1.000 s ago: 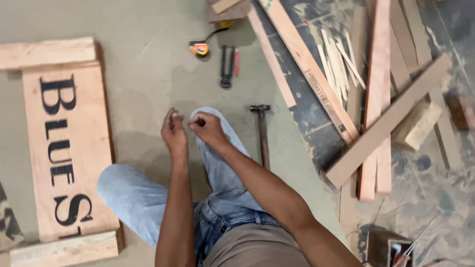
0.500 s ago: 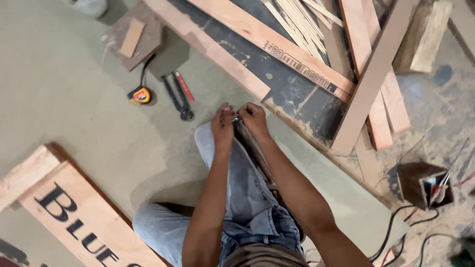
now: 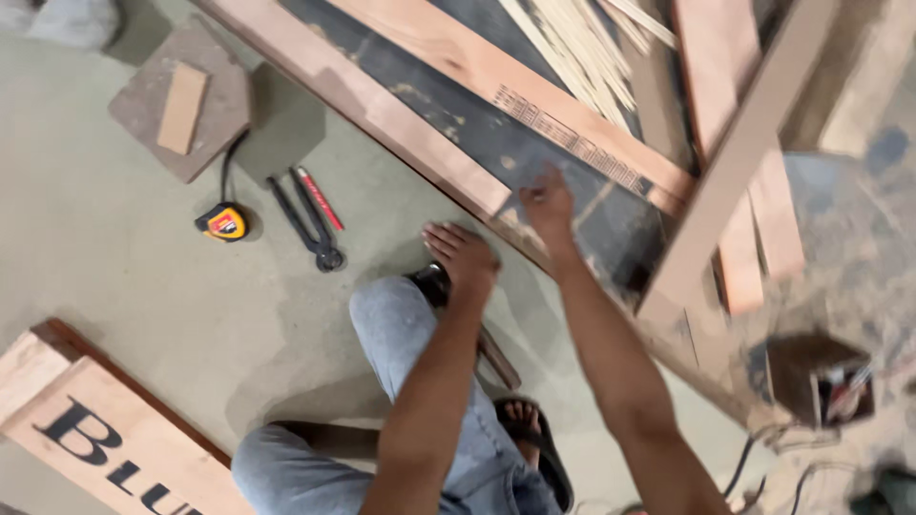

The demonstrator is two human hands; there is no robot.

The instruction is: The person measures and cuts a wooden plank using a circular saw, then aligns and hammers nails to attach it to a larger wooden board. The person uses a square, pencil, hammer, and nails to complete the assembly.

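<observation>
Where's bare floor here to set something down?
Open floor lies between the tape measure, pincers and sign board, left of the knee. Planks crowd the upper right, where the right hand reaches.

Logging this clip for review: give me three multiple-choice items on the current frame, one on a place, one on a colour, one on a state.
1. Where does the tape measure lie?
A. on the floor left of the pincers
B. on the lettered board
C. in the right hand

2. What colour is the tape measure's case?
A. blue
B. yellow
C. white

3. How is the left hand placed?
A. gripping the pincers
B. raised clear of everything
C. resting at the knee, over the hammer head

Answers: 1 A, it sits on bare floor beside the pincers. 2 B, the case is yellow. 3 C, the palm lies at the jeans-clad knee just above the dark head.
</observation>
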